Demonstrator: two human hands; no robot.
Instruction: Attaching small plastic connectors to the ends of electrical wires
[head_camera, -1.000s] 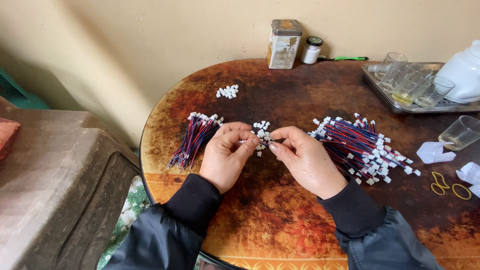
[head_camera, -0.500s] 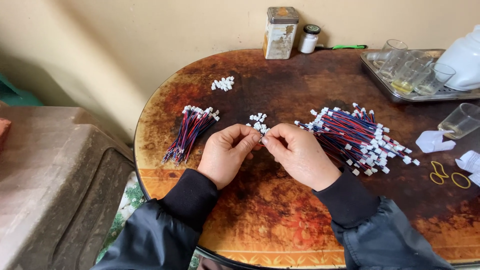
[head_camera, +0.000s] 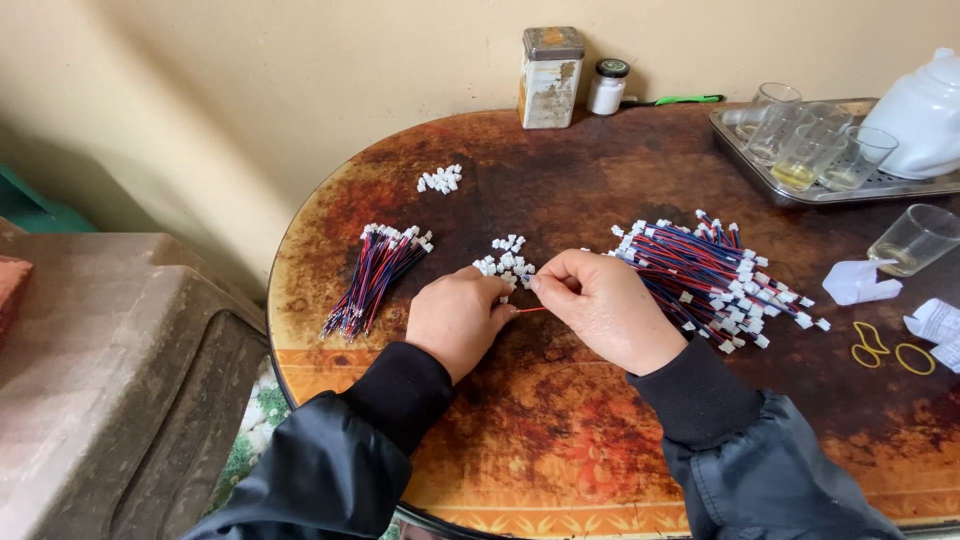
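At frame centre, head view: both hands meet over a round, rust-brown tabletop (head_camera: 560, 450).
Left hand (head_camera: 455, 318): fingers curled, tips pinched on one end of a thin red wire (head_camera: 531, 310).
Right hand (head_camera: 605, 308): fingers curled, thumb and forefinger pinched on the other end of the same wire.
Red wire: short, stretched level between the two hands, just above the tabletop.
Loose white connectors (head_camera: 505, 260): small heap touching the fingertips of both hands, just above them in the frame.
Second connector heap (head_camera: 440, 179): smaller, upper centre-left, well apart from the hands.
Finished bundle (head_camera: 375, 280): red-and-blue wires with white ends, left of the left hand, lying diagonally.
Large wire pile (head_camera: 705, 270): red-and-blue wires with white plugs, just right of the right hand.
Metal tray (head_camera: 790, 190): upper right, holding drinking glasses beside a white teapot (head_camera: 925, 110).
Tin box (head_camera: 550, 78): upper centre, against the wall, with a small jar (head_camera: 607, 87) beside it.
Yellow rubber bands (head_camera: 890, 350): right edge, lying flat.
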